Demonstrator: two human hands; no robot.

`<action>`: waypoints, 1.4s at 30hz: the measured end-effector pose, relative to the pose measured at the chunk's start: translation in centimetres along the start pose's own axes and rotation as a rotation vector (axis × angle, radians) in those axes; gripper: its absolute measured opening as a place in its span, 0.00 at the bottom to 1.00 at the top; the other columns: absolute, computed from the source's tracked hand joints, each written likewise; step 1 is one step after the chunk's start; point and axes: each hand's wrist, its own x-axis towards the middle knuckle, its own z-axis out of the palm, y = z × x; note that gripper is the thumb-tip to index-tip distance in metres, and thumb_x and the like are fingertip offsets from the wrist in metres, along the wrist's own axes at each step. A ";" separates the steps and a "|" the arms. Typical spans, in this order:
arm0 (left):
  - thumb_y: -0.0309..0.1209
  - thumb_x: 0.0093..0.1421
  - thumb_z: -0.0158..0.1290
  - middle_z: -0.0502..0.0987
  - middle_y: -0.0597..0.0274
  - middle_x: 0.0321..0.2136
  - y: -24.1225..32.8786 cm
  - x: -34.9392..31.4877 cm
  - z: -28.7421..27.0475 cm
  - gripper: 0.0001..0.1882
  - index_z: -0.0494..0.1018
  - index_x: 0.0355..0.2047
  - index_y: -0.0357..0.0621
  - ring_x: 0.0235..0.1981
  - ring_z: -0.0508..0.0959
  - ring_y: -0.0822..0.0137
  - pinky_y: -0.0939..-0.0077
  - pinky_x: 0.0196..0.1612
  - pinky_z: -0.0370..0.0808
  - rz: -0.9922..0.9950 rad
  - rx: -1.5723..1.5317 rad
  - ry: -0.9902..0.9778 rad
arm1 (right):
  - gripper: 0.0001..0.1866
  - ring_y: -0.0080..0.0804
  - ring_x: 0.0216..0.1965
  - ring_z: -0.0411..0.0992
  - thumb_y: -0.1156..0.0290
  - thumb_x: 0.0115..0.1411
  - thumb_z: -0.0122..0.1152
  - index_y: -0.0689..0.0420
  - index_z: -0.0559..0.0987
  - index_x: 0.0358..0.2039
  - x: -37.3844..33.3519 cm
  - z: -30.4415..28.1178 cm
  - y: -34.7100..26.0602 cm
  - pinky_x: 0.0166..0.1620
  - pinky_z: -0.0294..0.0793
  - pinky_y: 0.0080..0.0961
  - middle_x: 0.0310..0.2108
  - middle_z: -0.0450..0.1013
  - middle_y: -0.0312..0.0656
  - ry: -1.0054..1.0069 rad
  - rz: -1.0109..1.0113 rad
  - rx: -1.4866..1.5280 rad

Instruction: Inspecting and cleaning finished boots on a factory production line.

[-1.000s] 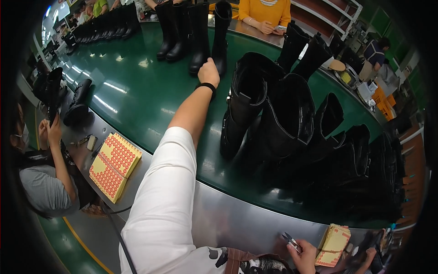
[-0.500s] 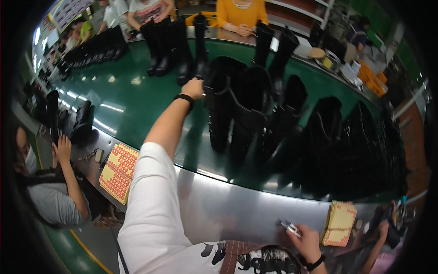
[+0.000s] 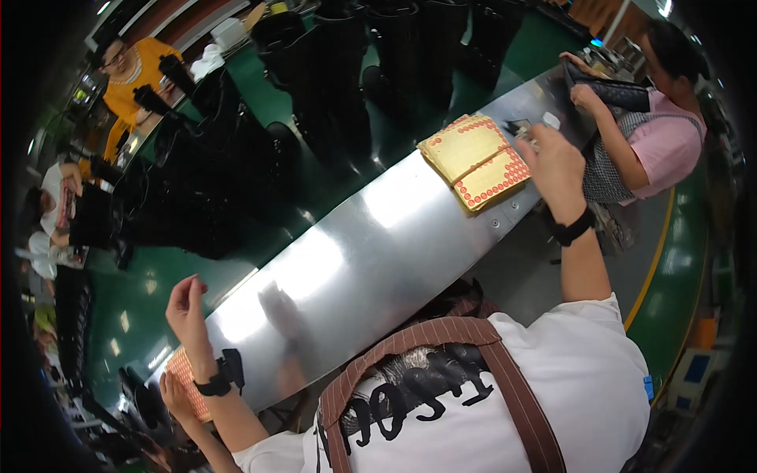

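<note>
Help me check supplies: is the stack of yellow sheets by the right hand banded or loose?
Banded: a dark strap crosses the yellow stack.

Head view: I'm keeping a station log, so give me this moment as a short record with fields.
Left hand: raised, fingers curled, nothing visible in it
Right hand: beside the yellow stack of sheets; whether it holds anything is unclear
Stack details: red dots, bound with a band, on the metal ledge
Boots: black, tall, several standing on the green tabletop
Co-worker at right: pink sleeve, holding a black item
</note>
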 end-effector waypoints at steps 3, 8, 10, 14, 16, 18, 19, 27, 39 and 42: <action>0.21 0.59 0.56 0.78 0.63 0.32 6.0 -4.6 4.8 0.08 0.77 0.40 0.34 0.36 0.77 0.75 0.84 0.41 0.72 -0.108 -0.064 -0.100 | 0.13 0.48 0.36 0.76 0.60 0.56 0.61 0.57 0.78 0.33 3.5 5.1 4.8 0.38 0.74 0.42 0.33 0.76 0.47 -0.148 0.094 -0.147; 0.19 0.51 0.57 0.71 0.59 0.31 16.8 -10.4 4.0 0.12 0.77 0.38 0.37 0.34 0.74 0.65 0.58 0.49 0.77 0.544 -0.257 -0.422 | 0.14 0.49 0.40 0.75 0.61 0.55 0.62 0.57 0.78 0.36 5.0 12.5 8.2 0.41 0.73 0.45 0.38 0.76 0.47 -0.381 0.082 -0.198; 0.23 0.49 0.59 0.70 0.58 0.30 20.4 -12.3 4.1 0.12 0.78 0.36 0.40 0.33 0.73 0.64 0.48 0.51 0.76 0.784 -0.477 -0.517 | 0.17 0.47 0.43 0.74 0.61 0.51 0.66 0.57 0.79 0.39 4.6 12.9 8.3 0.44 0.72 0.47 0.40 0.74 0.45 -0.376 0.075 -0.181; 0.24 0.56 0.50 0.70 0.57 0.39 24.7 -14.7 6.5 0.18 0.78 0.42 0.65 0.35 0.70 0.63 0.54 0.50 0.72 0.961 -0.800 -0.651 | 0.17 0.44 0.48 0.71 0.63 0.54 0.65 0.57 0.78 0.42 3.7 9.3 6.4 0.46 0.71 0.40 0.42 0.74 0.44 -0.105 -0.130 -0.109; 0.18 0.54 0.43 0.68 0.58 0.38 25.8 -16.0 7.8 0.28 0.78 0.43 0.73 0.33 0.69 0.65 0.55 0.51 0.72 0.976 -0.831 -0.555 | 0.14 0.44 0.44 0.72 0.65 0.55 0.65 0.58 0.78 0.39 3.2 6.6 4.3 0.45 0.71 0.38 0.39 0.74 0.45 -0.122 -0.151 0.041; 0.12 0.50 0.41 0.67 0.58 0.35 25.8 -16.1 7.4 0.34 0.79 0.42 0.73 0.31 0.68 0.66 0.53 0.52 0.72 0.951 -0.857 -0.461 | 0.11 0.44 0.40 0.74 0.67 0.55 0.64 0.60 0.79 0.36 2.4 3.8 2.1 0.44 0.71 0.36 0.35 0.75 0.45 -0.107 -0.179 0.182; 0.18 0.49 0.50 0.70 0.54 0.36 25.5 -15.9 6.6 0.21 0.79 0.39 0.58 0.34 0.71 0.60 0.46 0.52 0.73 0.840 -0.813 -0.675 | 0.09 0.44 0.37 0.74 0.69 0.56 0.63 0.61 0.78 0.34 1.7 2.5 0.9 0.42 0.70 0.34 0.32 0.75 0.46 -0.148 -0.214 0.335; 0.13 0.52 0.42 0.68 0.57 0.36 24.8 -17.7 9.4 0.34 0.77 0.46 0.76 0.30 0.68 0.66 0.55 0.51 0.72 1.014 -0.914 -0.463 | 0.05 0.42 0.30 0.73 0.72 0.50 0.67 0.58 0.79 0.25 -5.4 0.2 -7.4 0.35 0.69 0.34 0.25 0.74 0.43 -0.391 -0.471 0.744; 0.26 0.51 0.58 0.72 0.45 0.45 20.6 -12.3 5.4 0.19 0.77 0.45 0.37 0.47 0.72 0.51 0.44 0.58 0.66 0.823 -0.678 -1.057 | 0.14 0.44 0.24 0.70 0.62 0.56 0.63 0.58 0.79 0.21 -11.5 4.2 -8.5 0.29 0.67 0.38 0.18 0.70 0.44 -0.671 -0.495 0.714; 0.37 0.53 0.63 0.57 0.39 0.62 15.6 -6.8 6.9 0.31 0.70 0.57 0.48 0.65 0.56 0.43 0.54 0.64 0.57 0.407 -0.062 -0.555 | 0.14 0.45 0.23 0.70 0.61 0.56 0.63 0.57 0.80 0.20 -11.8 4.9 -8.4 0.28 0.67 0.39 0.18 0.70 0.43 -0.655 -0.477 0.723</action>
